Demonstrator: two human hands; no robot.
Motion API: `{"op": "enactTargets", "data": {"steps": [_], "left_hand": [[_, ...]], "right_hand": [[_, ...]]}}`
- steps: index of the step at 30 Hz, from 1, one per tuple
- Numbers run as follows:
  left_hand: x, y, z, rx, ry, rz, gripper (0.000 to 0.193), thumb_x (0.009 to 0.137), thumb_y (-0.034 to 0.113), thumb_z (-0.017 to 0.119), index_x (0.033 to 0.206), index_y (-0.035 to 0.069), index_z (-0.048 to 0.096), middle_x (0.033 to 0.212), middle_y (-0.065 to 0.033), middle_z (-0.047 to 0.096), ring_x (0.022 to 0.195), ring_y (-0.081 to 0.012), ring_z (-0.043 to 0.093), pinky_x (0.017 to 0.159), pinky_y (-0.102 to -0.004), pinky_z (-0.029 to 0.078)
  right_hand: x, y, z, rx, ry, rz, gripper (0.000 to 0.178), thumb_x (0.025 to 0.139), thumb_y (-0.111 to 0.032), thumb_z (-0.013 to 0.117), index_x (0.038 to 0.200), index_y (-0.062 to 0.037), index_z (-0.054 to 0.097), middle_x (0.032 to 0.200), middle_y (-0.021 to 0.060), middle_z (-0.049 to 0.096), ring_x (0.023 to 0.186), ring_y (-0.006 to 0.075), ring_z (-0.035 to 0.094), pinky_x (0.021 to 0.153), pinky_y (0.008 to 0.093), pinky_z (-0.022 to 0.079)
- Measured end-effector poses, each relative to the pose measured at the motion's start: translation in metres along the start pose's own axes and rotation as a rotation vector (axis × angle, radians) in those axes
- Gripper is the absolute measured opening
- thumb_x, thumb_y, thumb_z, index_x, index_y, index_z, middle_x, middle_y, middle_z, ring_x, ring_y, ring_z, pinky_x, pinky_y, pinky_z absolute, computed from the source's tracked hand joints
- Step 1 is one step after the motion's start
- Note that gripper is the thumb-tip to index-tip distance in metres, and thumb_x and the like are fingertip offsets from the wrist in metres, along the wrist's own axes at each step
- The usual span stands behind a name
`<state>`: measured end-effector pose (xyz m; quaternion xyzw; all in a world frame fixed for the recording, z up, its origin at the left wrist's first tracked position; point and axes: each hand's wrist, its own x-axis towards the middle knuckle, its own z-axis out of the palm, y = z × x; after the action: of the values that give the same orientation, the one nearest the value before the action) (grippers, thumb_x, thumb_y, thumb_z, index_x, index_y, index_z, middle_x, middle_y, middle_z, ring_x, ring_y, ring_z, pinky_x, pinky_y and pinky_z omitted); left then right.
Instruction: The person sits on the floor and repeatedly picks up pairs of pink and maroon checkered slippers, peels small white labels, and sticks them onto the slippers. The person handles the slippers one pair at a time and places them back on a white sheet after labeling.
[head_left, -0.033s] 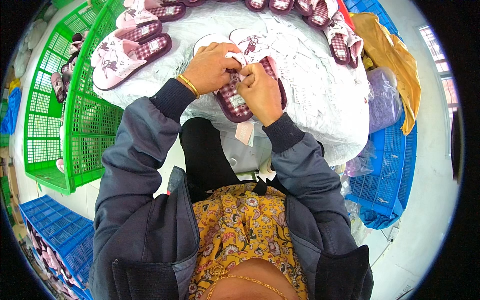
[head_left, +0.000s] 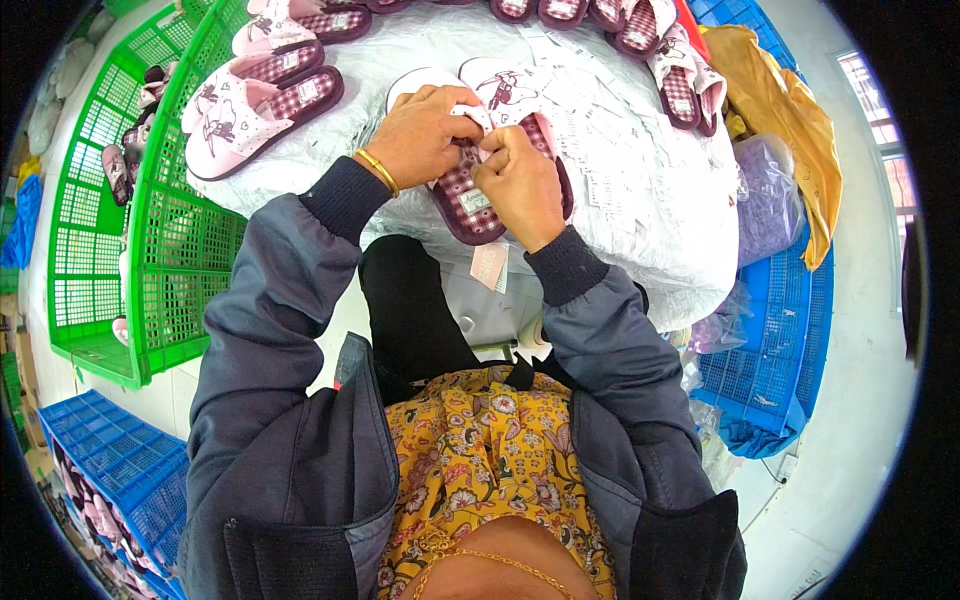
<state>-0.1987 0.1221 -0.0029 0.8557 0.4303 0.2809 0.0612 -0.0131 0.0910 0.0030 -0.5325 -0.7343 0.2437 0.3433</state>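
Observation:
A pair of pink slippers with dark checked insoles lies on the wrapped white work surface in front of me. My left hand [head_left: 425,135] is closed on the upper of the left slipper [head_left: 468,215], fingers curled over its opening edge. Right beside it, my right hand [head_left: 525,190] is closed in a pinch over the same slipper's opening; whatever its fingertips hold is hidden. The right slipper [head_left: 505,85], printed with a dark figure, lies partly behind my right hand. A pale pink tag [head_left: 488,266] hangs below the heel of the left slipper.
More slippers [head_left: 262,108] line the far edge of the white-wrapped surface [head_left: 640,220], whose right part bears many small white labels [head_left: 605,150]. Green crates [head_left: 190,240] stand at the left, a blue crate [head_left: 120,450] lower left. Blue crates [head_left: 770,340] and a purple bag [head_left: 768,195] are at the right.

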Motion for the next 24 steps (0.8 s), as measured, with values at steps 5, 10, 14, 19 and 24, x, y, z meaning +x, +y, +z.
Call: {"op": "enactTargets", "data": {"steps": [5, 10, 14, 19, 24], "left_hand": [[0.000, -0.001, -0.002, -0.034, 0.007, 0.009, 0.023, 0.074, 0.010, 0.061, 0.094, 0.013, 0.071, 0.129, -0.0031, 0.057, 0.119, -0.0285, 0.052, 0.102, -0.0435, 0.039], [0.000, -0.003, 0.001, -0.063, 0.014, 0.020, 0.023, 0.073, 0.010, 0.062, 0.094, 0.013, 0.071, 0.128, -0.0042, 0.058, 0.118, -0.0292, 0.052, 0.102, -0.0436, 0.039], [0.000, -0.002, 0.000, -0.060, 0.013, 0.015, 0.023, 0.073, 0.010, 0.063, 0.094, 0.014, 0.071, 0.129, -0.0041, 0.057, 0.120, -0.0295, 0.052, 0.103, -0.0433, 0.039], [-0.001, -0.003, 0.002, -0.037, 0.013, 0.012, 0.023, 0.074, 0.010, 0.063, 0.095, 0.015, 0.071, 0.130, -0.0041, 0.057, 0.120, -0.0293, 0.051, 0.102, -0.0430, 0.038], [0.001, -0.002, 0.005, -0.012, 0.014, 0.005, 0.018, 0.077, 0.013, 0.065, 0.094, 0.014, 0.069, 0.128, -0.0037, 0.058, 0.118, -0.0285, 0.053, 0.100, -0.0434, 0.039]], "right_hand": [[-0.002, -0.001, -0.004, 0.112, -0.037, 0.026, 0.020, 0.077, -0.003, 0.066, 0.096, -0.0058, 0.059, 0.068, 0.0104, 0.066, 0.065, 0.0287, 0.067, 0.058, 0.0398, 0.049], [-0.003, 0.002, -0.003, 0.081, -0.026, -0.003, 0.020, 0.077, -0.004, 0.066, 0.096, -0.0059, 0.059, 0.068, 0.0096, 0.066, 0.065, 0.0285, 0.066, 0.057, 0.0396, 0.048], [-0.002, 0.003, 0.001, 0.031, 0.000, -0.009, 0.020, 0.077, -0.005, 0.067, 0.095, -0.0067, 0.059, 0.068, 0.0085, 0.066, 0.065, 0.0283, 0.067, 0.057, 0.0401, 0.048], [-0.002, 0.001, 0.003, 0.011, 0.016, 0.006, 0.021, 0.077, -0.004, 0.068, 0.095, -0.0075, 0.058, 0.067, 0.0075, 0.066, 0.065, 0.0286, 0.066, 0.058, 0.0409, 0.049], [-0.002, 0.003, 0.008, 0.009, 0.073, -0.026, 0.023, 0.077, -0.004, 0.069, 0.096, -0.0080, 0.057, 0.067, 0.0072, 0.066, 0.065, 0.0288, 0.066, 0.057, 0.0411, 0.048]]}}
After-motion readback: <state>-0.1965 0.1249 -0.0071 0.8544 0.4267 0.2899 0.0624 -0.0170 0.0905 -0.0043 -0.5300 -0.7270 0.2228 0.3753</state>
